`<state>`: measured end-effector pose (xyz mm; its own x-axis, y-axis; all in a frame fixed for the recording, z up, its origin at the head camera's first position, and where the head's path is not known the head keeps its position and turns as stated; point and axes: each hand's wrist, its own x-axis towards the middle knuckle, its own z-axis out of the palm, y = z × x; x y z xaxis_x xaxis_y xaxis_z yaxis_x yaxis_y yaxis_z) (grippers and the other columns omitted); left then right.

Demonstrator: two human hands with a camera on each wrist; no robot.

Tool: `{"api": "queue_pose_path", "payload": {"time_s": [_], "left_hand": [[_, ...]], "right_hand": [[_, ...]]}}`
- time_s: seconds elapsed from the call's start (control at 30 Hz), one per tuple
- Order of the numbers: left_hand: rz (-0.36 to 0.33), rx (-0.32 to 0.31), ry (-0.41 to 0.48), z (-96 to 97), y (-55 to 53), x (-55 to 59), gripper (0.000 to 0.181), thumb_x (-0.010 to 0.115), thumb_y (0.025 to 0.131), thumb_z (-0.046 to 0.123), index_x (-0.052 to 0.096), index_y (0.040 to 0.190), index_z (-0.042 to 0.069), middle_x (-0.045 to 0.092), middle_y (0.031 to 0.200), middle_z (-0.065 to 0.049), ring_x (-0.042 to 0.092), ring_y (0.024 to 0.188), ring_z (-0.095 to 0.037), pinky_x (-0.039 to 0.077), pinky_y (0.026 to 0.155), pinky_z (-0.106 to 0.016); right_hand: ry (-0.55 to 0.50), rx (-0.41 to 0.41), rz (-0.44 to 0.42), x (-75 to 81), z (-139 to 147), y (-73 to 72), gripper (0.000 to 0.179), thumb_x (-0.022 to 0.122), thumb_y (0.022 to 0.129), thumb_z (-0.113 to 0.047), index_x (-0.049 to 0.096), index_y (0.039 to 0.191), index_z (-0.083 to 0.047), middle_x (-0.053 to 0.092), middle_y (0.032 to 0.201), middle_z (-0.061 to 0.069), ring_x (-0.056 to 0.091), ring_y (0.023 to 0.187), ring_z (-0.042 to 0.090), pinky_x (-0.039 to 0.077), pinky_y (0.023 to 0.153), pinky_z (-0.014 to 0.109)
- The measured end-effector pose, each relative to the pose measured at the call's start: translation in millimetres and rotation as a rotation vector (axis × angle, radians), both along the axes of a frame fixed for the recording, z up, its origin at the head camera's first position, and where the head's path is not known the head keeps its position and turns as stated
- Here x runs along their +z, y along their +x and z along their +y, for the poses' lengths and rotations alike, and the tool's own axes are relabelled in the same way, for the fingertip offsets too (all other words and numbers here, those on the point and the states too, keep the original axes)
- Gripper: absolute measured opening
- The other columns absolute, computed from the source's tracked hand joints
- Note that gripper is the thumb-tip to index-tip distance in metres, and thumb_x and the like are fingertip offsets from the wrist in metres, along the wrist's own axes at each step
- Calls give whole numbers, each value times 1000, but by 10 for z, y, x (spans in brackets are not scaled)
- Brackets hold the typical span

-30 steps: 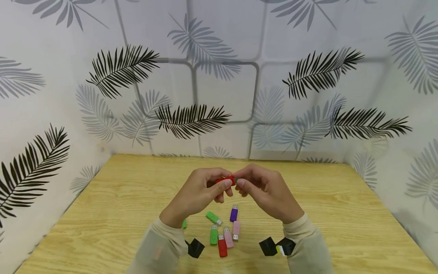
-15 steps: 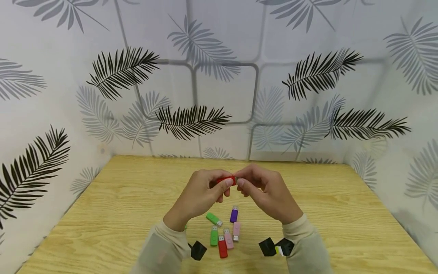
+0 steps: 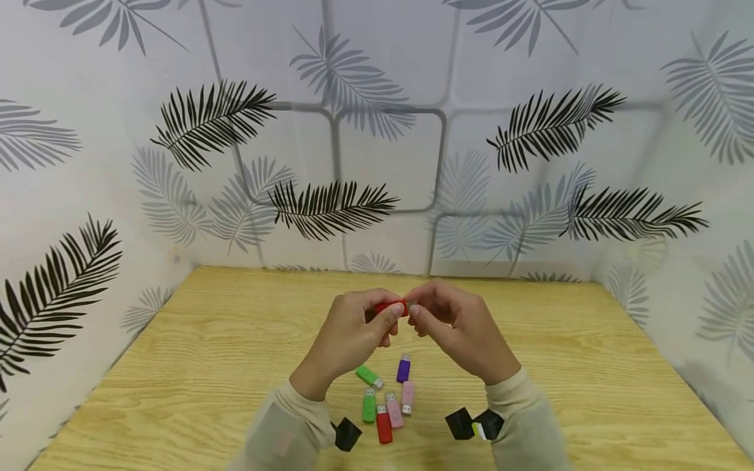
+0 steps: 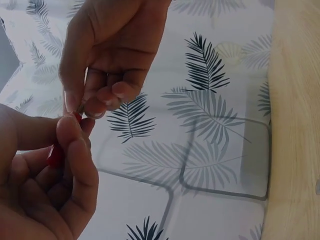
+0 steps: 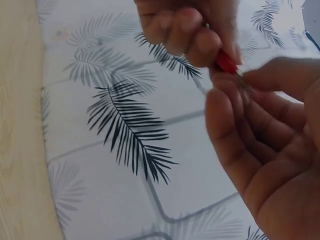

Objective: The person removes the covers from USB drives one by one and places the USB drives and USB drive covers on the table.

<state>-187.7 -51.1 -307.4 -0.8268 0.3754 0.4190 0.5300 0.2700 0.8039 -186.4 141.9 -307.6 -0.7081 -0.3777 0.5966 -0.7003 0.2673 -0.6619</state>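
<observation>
Above the table, my left hand point(image 3: 350, 327) pinches a red USB flash drive point(image 3: 404, 307) between thumb and fingers. The drive's red body point(image 4: 56, 157) lies mostly covered by the left fingers. At its right end, the thumb and index finger of my right hand point(image 3: 456, 327) pinch the metal plug, a thin bit of which point(image 5: 241, 79) shows in the right wrist view. Both sets of fingertips meet close together. Below, on the table, lie a purple drive point(image 3: 403, 368), two green drives point(image 3: 369, 405), two pink drives point(image 3: 394, 411) and another red drive point(image 3: 384, 424).
The wooden table point(image 3: 235, 314) runs back to a white curtain point(image 3: 389, 157) printed with leaves, which also closes off both sides. Black wrist mounts point(image 3: 347, 434) stick out inward from the sleeves, near the loose drives.
My left forearm has shifted a little to the right, hiding a green drive that showed beside the wrist earlier. Both hands keep their hold on the red drive.
</observation>
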Motion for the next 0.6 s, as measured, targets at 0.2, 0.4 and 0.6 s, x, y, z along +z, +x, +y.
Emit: {"api": "queue_pose_path", "payload": {"time_s": [0.2,0.4,0.6], "left_hand": [[29,-14,-102,-54,-23,26,17,54,100,18,69,98,10,47,64,1,42,53,-10,38,52,-25],[33,-3,-103,-80,-35,40,18,55,100,19,69,98,9,43,63,3,38,56,-9,34,52,-24],[21,-12,-105,-81,-42,26,18,55,100,21,70,97,10,43,63,3,39,55,-9,35,52,-24]], "right_hand": [[103,16,81,8,38,-6,19,67,90,-7,65,109,-12,69,84,-3,65,69,7,55,64,28],[152,-41,262,-4,-22,-33,17,67,87,-5,66,103,-10,69,82,-5,62,67,2,54,64,24],[155,-63,310,-32,-58,-42,15,64,83,-5,64,95,-13,67,79,-6,59,64,2,53,61,24]]}}
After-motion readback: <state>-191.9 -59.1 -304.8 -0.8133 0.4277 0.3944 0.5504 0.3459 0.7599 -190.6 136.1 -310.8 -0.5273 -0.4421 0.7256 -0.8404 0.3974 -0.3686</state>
